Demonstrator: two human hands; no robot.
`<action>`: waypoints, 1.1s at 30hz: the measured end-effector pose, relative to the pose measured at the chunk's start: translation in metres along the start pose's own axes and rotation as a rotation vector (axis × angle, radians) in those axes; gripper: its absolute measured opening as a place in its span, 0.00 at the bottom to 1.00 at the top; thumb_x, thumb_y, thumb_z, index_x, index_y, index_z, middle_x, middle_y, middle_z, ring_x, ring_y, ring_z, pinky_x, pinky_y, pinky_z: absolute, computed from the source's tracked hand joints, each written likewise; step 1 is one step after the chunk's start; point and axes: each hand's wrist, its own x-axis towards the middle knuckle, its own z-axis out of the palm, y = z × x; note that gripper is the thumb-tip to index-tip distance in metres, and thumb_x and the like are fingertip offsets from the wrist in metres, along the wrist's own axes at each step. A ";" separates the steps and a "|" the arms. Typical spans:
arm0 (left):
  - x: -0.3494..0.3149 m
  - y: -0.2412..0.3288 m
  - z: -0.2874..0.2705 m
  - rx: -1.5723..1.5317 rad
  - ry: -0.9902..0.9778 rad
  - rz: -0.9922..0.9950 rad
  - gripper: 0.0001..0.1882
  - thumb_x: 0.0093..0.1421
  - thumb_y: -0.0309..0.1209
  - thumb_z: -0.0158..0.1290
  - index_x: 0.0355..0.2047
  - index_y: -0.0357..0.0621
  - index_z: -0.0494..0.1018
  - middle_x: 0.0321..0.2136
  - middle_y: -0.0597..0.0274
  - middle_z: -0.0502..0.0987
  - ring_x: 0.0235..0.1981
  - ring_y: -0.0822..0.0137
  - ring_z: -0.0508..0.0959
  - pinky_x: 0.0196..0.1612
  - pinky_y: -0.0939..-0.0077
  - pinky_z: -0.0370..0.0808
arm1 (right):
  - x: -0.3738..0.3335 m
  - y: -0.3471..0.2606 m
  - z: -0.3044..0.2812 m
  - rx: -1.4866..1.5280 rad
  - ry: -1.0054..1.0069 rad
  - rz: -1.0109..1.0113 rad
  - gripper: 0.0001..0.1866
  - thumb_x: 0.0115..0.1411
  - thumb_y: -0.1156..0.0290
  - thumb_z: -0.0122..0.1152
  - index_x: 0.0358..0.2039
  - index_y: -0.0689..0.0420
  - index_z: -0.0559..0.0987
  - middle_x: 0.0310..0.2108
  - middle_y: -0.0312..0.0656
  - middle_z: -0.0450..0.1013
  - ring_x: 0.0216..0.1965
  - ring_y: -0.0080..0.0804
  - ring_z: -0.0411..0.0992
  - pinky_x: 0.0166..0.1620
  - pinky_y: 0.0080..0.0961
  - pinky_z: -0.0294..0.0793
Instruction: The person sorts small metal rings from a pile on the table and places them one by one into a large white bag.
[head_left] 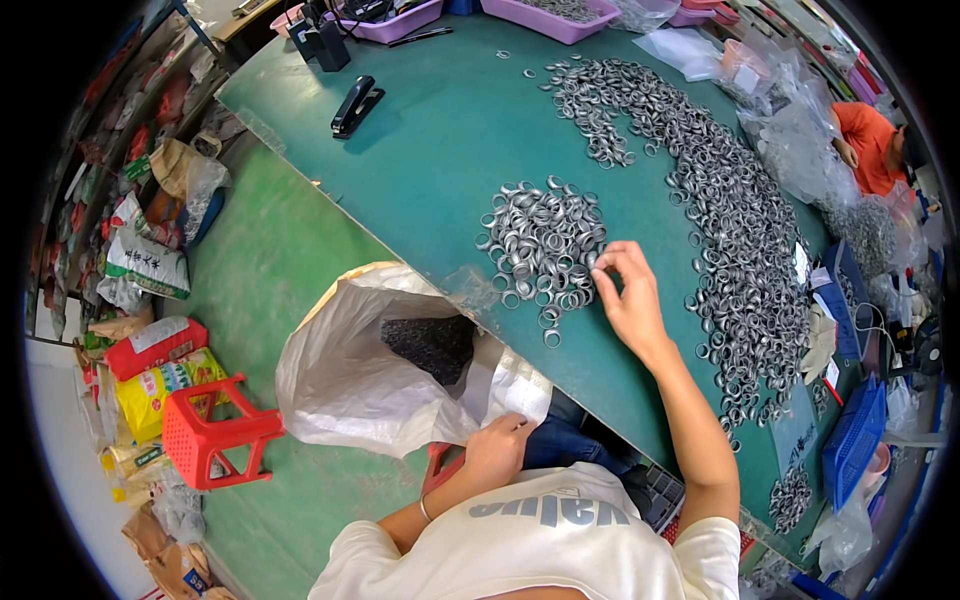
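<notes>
Left hand [497, 447] gripping white sack [350, 380] open, right hand [628, 296] pinching rings off small ring pile [543, 250], risking scattering over worktop [440, 130] edge.

Green painted floor [260, 270] all around, with a big teal-topped table [450, 130] running diagonally from 11 o'clock down to 4 o'clock. A red plastic stool [215, 430] is tipped on the floor at 8 o'clock, and stuffed sacks and bags [140, 270] are piled along the 9 o'clock edge.
</notes>
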 end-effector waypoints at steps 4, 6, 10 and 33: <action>0.002 0.001 -0.004 -0.008 0.002 0.012 0.15 0.49 0.23 0.52 0.38 0.45 0.78 0.36 0.63 0.77 0.34 0.59 0.79 0.32 0.66 0.77 | 0.000 -0.007 0.005 -0.324 -0.116 -0.121 0.07 0.53 0.78 0.62 0.33 0.61 0.75 0.36 0.44 0.68 0.41 0.44 0.68 0.45 0.37 0.68; 0.001 0.001 -0.002 -0.018 0.011 0.009 0.15 0.49 0.22 0.53 0.39 0.45 0.78 0.36 0.63 0.77 0.33 0.58 0.79 0.32 0.65 0.77 | 0.001 -0.002 0.006 -0.291 -0.112 -0.090 0.07 0.52 0.76 0.63 0.32 0.62 0.77 0.34 0.44 0.68 0.40 0.42 0.68 0.44 0.36 0.68; 0.002 0.001 -0.001 -0.006 -0.002 -0.001 0.15 0.49 0.22 0.53 0.39 0.45 0.78 0.36 0.63 0.77 0.33 0.58 0.79 0.32 0.65 0.77 | 0.006 0.003 0.000 -0.144 -0.149 0.058 0.06 0.53 0.77 0.63 0.31 0.63 0.78 0.32 0.45 0.69 0.36 0.41 0.70 0.41 0.32 0.69; 0.002 0.001 -0.004 -0.022 0.011 -0.008 0.15 0.49 0.22 0.52 0.39 0.45 0.78 0.36 0.62 0.77 0.33 0.58 0.79 0.31 0.64 0.77 | -0.043 -0.083 0.036 0.293 -0.317 0.180 0.09 0.53 0.78 0.63 0.36 0.62 0.77 0.33 0.43 0.72 0.30 0.29 0.70 0.33 0.24 0.70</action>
